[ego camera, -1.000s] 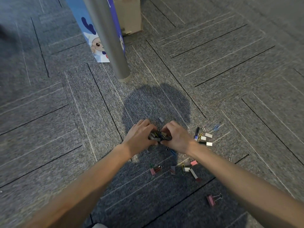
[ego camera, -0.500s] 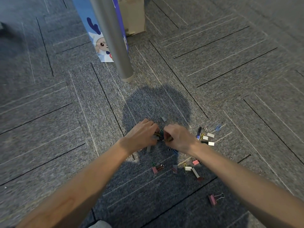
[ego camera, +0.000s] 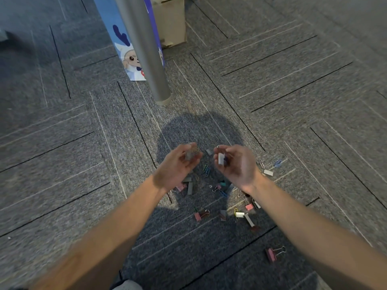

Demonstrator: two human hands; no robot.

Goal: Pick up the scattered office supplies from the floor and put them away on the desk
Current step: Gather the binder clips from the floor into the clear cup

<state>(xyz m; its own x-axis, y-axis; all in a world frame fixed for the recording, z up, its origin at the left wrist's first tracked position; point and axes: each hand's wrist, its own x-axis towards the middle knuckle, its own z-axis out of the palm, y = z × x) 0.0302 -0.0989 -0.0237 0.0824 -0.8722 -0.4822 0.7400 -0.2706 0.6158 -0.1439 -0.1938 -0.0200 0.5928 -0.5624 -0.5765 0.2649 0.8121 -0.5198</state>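
Both hands up off the carpet [ego camera: 62, 164], palms up. Left hand [ego camera: 180, 166] cupped around blurry clips [ego camera: 191, 153]. Right hand [ego camera: 236, 164] grasps a white clip [ego camera: 221, 158]. More clips [ego camera: 244, 214] scattered below near the pole [ego camera: 146, 49].

One head-worn view (wide-angle, so lines bend at the edges) looks forward and steeply down at the carpet floor [ego camera: 62, 164], arm's reach away.
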